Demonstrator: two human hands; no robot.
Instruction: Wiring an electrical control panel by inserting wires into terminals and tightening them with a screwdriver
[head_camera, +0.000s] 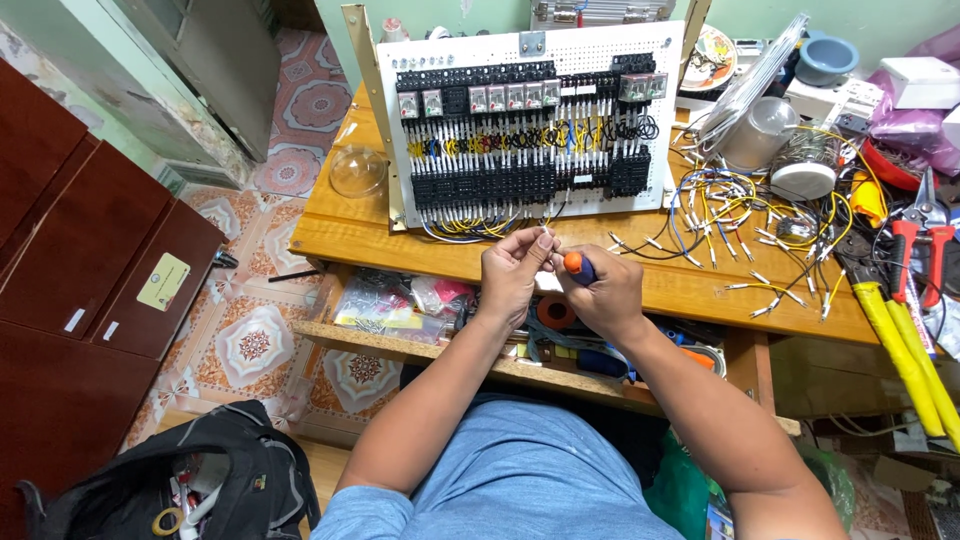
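My left hand (512, 272) pinches the tip of a thin wire (546, 225) that leads up to the white perforated wiring board (668, 120). The board stands upright on the wooden table (350, 235) and carries rows of black terminal blocks, relays and yellow, white and black wires. My right hand (605, 295) grips a screwdriver with an orange and blue handle (577, 265). Both hands meet in front of the board's lower edge, over the table's front edge.
Loose ferruled wires (740, 215) lie right of the board. Yellow-handled cutters (900, 340) and red-handled pliers (925, 245) sit at the right edge, with jars (805, 165) behind. A clear dome (358, 170) sits at left. A shelf below holds parts bags (400, 300). A black backpack (190, 480) lies on the floor.
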